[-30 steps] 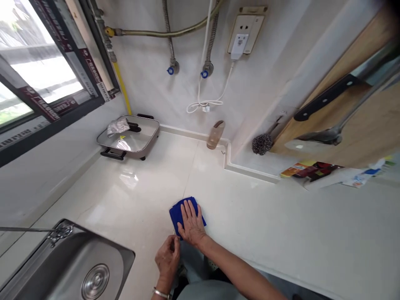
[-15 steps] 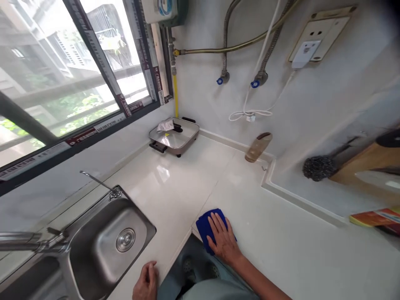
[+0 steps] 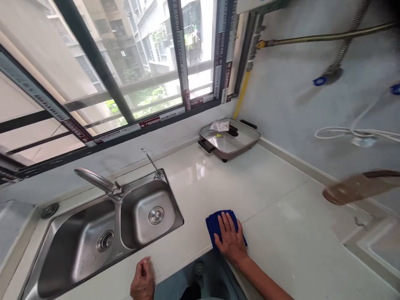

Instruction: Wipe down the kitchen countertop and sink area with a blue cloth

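A folded blue cloth (image 3: 213, 226) lies on the white countertop (image 3: 187, 237) by its front edge, right of the sink. My right hand (image 3: 231, 243) rests flat on this cloth, fingers stretched out and slightly apart, covering part of it. Over the front edge of the counter, before the sink, my left hand (image 3: 143, 280) is loosely curled into a fist. Nothing shows between its fingers.
The double steel sink (image 3: 175, 208) with its tap (image 3: 96, 179) and a thin spout (image 3: 150, 160) is at left. An electric pan (image 3: 231, 141) with a glass lid stands in the back corner. A brown holder (image 3: 353, 189) hangs at right.
The view has turned left, showing both sink basins and more window. My right hand and the blue cloth have slid left across the counter seam, closer to the sink. My left hand stays curled.
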Action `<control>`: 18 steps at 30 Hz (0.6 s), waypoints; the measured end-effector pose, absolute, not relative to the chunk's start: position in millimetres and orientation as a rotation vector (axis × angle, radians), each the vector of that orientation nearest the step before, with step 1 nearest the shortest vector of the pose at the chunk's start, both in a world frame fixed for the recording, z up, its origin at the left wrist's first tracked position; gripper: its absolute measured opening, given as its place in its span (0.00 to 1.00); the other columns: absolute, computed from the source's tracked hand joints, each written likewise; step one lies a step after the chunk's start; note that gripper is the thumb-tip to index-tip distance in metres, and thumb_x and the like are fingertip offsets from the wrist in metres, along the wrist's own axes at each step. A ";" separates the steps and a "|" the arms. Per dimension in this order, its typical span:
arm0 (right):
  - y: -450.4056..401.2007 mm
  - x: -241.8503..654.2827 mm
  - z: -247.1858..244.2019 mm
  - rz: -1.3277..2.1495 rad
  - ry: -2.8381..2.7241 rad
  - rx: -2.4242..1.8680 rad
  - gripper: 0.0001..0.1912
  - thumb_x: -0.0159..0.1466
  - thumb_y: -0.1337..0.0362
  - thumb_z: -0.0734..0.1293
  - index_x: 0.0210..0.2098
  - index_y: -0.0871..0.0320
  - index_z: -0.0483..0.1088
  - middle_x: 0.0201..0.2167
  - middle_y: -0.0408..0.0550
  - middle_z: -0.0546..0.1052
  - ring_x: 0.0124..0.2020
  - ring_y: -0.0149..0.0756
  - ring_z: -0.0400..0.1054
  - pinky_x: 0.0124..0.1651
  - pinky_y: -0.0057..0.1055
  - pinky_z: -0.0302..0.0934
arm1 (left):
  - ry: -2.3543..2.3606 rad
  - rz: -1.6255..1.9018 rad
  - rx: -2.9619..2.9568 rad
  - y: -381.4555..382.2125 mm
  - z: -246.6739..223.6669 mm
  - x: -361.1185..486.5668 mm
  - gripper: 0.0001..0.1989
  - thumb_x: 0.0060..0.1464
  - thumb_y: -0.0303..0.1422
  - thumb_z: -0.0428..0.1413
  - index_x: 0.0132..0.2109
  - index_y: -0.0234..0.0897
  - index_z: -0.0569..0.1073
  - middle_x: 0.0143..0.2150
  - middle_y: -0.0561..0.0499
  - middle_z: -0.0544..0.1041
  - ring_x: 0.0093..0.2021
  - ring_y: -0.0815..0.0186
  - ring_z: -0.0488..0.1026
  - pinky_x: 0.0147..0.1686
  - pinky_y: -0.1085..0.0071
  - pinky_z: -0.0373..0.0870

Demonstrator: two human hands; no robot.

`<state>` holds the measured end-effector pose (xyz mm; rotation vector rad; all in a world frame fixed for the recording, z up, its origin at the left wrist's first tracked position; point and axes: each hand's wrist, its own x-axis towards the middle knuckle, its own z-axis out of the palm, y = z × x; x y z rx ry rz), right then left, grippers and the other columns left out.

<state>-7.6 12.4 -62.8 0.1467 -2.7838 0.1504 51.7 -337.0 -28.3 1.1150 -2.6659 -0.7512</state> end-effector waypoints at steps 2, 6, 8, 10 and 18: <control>0.4 -34.6 -64.4 0.187 -2.802 0.169 0.39 0.66 0.58 0.56 0.72 0.64 0.40 0.71 0.61 0.52 0.73 0.52 0.41 0.70 0.60 0.33 | -2.692 -0.714 1.052 -333.0 -31.4 52.2 0.13 0.61 0.42 0.49 0.43 0.45 0.77 0.31 0.52 0.81 0.27 0.64 0.72 0.27 0.72 0.60; -23.4 -80.2 -66.7 0.260 -2.822 0.243 0.37 0.66 0.54 0.56 0.71 0.64 0.48 0.71 0.59 0.54 0.72 0.51 0.41 0.70 0.59 0.31 | -2.761 -0.631 0.986 -329.1 -35.1 55.9 0.14 0.62 0.40 0.48 0.41 0.44 0.77 0.32 0.51 0.81 0.29 0.66 0.73 0.28 0.73 0.59; -33.3 -98.7 -66.8 0.275 -2.829 0.265 0.36 0.67 0.54 0.55 0.70 0.65 0.51 0.71 0.59 0.55 0.72 0.51 0.42 0.70 0.59 0.31 | -2.785 -0.613 0.964 -328.5 -34.6 57.4 0.14 0.63 0.39 0.47 0.41 0.44 0.77 0.33 0.51 0.81 0.29 0.66 0.73 0.28 0.73 0.58; -41.6 -115.1 -66.5 0.273 -2.838 0.271 0.35 0.67 0.54 0.55 0.69 0.65 0.53 0.70 0.60 0.55 0.72 0.51 0.42 0.70 0.59 0.31 | -2.811 -0.629 0.921 -328.4 -33.1 58.2 0.14 0.63 0.39 0.46 0.41 0.43 0.76 0.32 0.51 0.80 0.28 0.67 0.72 0.28 0.73 0.57; -63.5 -170.0 -72.3 0.226 -2.834 0.270 0.36 0.66 0.51 0.54 0.69 0.64 0.55 0.70 0.58 0.57 0.71 0.52 0.42 0.69 0.58 0.34 | -2.806 -0.711 0.843 -335.0 -45.7 59.8 0.13 0.62 0.39 0.46 0.39 0.47 0.76 0.30 0.52 0.79 0.28 0.65 0.74 0.27 0.72 0.58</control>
